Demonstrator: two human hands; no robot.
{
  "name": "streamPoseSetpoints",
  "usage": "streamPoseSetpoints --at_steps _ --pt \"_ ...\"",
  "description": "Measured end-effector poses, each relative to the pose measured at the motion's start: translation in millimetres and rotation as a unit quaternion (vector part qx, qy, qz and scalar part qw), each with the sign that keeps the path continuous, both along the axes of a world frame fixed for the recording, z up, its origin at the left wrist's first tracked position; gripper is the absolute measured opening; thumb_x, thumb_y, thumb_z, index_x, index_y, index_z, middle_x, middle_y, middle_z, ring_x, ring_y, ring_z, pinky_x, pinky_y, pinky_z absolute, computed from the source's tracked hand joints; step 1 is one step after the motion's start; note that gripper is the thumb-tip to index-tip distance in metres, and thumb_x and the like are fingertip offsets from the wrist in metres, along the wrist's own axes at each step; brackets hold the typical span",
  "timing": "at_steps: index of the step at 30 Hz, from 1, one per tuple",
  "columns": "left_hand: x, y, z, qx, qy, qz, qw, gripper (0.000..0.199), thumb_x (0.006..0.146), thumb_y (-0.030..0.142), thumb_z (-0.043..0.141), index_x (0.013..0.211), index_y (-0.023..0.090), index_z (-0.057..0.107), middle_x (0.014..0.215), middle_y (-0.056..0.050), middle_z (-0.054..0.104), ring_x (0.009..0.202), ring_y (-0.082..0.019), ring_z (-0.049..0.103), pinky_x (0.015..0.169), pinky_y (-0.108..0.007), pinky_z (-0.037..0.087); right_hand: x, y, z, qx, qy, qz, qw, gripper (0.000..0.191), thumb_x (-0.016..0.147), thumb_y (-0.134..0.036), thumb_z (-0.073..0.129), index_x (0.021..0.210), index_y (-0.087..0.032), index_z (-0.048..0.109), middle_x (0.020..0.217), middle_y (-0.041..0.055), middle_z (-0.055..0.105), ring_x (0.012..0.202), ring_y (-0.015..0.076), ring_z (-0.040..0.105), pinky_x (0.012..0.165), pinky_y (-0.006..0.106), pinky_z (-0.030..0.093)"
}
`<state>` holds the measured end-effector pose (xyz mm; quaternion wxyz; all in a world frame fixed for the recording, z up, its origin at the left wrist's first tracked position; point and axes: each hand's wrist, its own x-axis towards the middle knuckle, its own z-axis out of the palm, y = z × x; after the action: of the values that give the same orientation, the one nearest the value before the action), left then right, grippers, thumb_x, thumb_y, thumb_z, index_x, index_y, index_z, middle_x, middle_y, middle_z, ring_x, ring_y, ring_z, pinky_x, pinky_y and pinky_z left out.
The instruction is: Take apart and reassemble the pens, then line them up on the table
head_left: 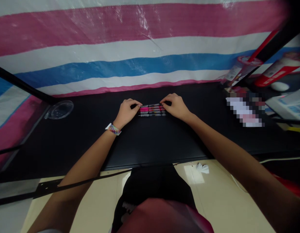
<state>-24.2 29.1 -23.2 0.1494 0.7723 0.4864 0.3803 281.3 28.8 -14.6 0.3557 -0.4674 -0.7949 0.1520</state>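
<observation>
on black tabletop (135, 139), slim pens (153, 110), some pink

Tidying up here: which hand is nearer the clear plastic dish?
Left. The left hand is between the dish and the pens, the right hand at the pens' far ends.

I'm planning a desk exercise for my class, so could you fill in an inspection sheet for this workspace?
Surface: smooth black table
Job's things: slim clear-barrelled pens, some pink, side by side
Clutter: round clear plastic container at left; crumpled white tissue on floor
Grippers: left hand and right hand, fingertips at opposite pen ends
Cables: thin pale cable at right
Surroundings: pink, white and blue striped plastic sheeting behind
</observation>
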Motion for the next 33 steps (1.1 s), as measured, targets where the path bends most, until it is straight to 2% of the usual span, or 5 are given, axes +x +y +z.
streamPoseSetpoints --at_steps 6,18,24,30,33 --pt "0 -1 -0.3 0.004 0.003 0.001 1.000 0.016 0.101 0.031 0.072 0.101 0.032 0.088 0.101 -0.005 0.085 0.099 -0.029 0.073 0.106 -0.051 0.054 -5 -8 6.4 0.029 0.020 0.005 0.999 0.021 0.096 -0.020 0.065 0.096 -0.025 0.085 0.100 0.0095 0.083 0.102 0.0336 0.072 0.101 0.053 0.056" --pt "1 -3 4.8 -0.017 0.017 0.000 1.000 0.016 0.103 0.024 0.070 0.101 0.029 0.085 0.103 -0.006 0.083 0.103 -0.031 0.072 0.105 -0.052 0.052 -16 -28 13.5 0.069 -0.025 0.161 0.984 0.024 0.105 -0.034 0.065 0.102 -0.024 0.087 0.100 0.0116 0.073 0.104 0.0335 0.064 0.094 0.051 0.057" --pt "1 -2 2.7 -0.009 0.022 -0.001 1.000 0.017 0.103 0.024 0.068 0.101 0.029 0.084 0.102 -0.006 0.083 0.101 -0.030 0.071 0.103 -0.050 0.052 -17 -28 12.9 0.069 -0.044 0.185 0.979 0.018 0.102 -0.033 0.070 0.103 -0.026 0.087 0.104 0.0113 0.074 0.107 0.0334 0.064 0.096 0.051 0.056" --pt "6 -10 14.1 -0.036 0.059 0.014 0.998 0.020 0.108 0.026 0.062 0.104 0.026 0.082 0.108 -0.007 0.083 0.109 -0.030 0.072 0.108 -0.051 0.053 -20 -28 8.9 0.124 -0.046 0.224 0.966 0.006 0.097 -0.024 0.075 0.095 -0.022 0.081 0.100 0.0105 0.075 0.102 0.0320 0.061 0.094 0.049 0.054" --pt "7 -11 15.0 -0.041 0.059 0.014 0.997 0.016 0.108 0.028 0.064 0.106 0.026 0.079 0.110 -0.006 0.083 0.110 -0.030 0.073 0.109 -0.051 0.052 -22 -29 9.0 0.122 -0.060 0.226 0.965 0.001 0.094 -0.021 0.077 0.094 -0.022 0.077 0.095 0.0083 0.074 0.098 0.0308 0.061 0.092 0.047 0.051"
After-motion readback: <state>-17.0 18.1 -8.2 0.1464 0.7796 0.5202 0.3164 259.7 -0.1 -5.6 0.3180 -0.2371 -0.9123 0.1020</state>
